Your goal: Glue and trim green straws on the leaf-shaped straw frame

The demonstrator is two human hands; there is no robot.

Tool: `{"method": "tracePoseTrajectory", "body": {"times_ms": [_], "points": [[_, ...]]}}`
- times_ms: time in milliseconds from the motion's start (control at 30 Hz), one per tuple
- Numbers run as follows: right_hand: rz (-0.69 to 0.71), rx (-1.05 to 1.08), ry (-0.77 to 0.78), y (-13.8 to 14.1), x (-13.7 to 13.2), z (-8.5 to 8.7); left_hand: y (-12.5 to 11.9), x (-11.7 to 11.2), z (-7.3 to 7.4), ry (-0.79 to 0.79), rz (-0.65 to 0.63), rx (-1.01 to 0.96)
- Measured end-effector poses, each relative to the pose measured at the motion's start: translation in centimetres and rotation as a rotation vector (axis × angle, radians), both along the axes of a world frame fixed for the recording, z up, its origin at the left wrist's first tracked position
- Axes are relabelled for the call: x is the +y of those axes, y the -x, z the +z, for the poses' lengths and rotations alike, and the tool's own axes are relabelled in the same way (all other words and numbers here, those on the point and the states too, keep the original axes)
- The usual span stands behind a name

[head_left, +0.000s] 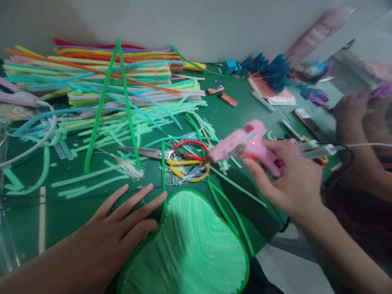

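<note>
This looks like a craft workshop. The green table (232,118) is littered with offcuts. A stack of long foam strips (101,69) in many colours fills the upper left of the frame, against a plain wall (214,28). Scissors (171,154) with red and yellow handles lie at the centre, and a pink glue gun (254,141) with a red lamp lit is right of centre. Two lighters (227,99) sit above it. Blue ruffled pieces (269,69) are piled at the upper right, near another person's hand (352,109).
</note>
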State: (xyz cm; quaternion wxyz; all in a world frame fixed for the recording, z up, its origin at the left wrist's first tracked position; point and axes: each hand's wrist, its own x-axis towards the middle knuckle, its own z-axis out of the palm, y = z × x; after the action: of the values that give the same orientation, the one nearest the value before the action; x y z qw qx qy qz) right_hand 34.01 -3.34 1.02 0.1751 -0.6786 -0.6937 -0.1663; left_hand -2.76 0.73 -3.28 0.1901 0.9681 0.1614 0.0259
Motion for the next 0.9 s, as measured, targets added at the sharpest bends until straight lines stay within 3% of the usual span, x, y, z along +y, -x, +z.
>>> {"method": "tracePoseTrajectory", "body": {"times_ms": [100, 167, 233, 367, 433, 533, 633, 733, 900], "points": [[-0.408, 0.009, 0.173, -2.1, 1.8, 0.3, -0.1, 0.0, 0.1, -0.015, -0.001, -0.021], [-0.572, -0.012, 0.304, -3.1, 3.1, -0.1, -0.1, -0.1, 0.0, -0.017, 0.009, -0.038], [-0.578, -0.028, 0.399, -3.6, 4.2, -0.7, -0.1, -0.2, 0.0, -0.010, 0.024, -0.053], [-0.454, -0.110, 0.507, -2.8, 5.0, -1.2, -0.1, -0.5, 0.0, 0.010, 0.050, -0.041], [-0.317, -0.143, 0.438, -1.1, 5.3, -0.6, -0.2, -0.7, 0.2, 0.010, 0.068, -0.012], [0.263, -0.058, 0.149, 2.6, 6.3, 0.0, -0.3, -1.0, 0.4, 0.002, 0.101, 0.018], [0.876, -0.057, 0.189, 6.4, 8.4, -0.6, -0.3, -0.9, 0.4, 0.009, 0.086, 0.034], [1.093, -0.132, 0.319, 8.5, 10.6, -1.6, -0.2, -0.9, 0.2, 0.011, 0.077, 0.038], [1.191, -0.218, 0.397, 8.8, 12.0, -1.4, -0.1, -1.1, -0.2, -0.003, 0.104, 0.038]]}}
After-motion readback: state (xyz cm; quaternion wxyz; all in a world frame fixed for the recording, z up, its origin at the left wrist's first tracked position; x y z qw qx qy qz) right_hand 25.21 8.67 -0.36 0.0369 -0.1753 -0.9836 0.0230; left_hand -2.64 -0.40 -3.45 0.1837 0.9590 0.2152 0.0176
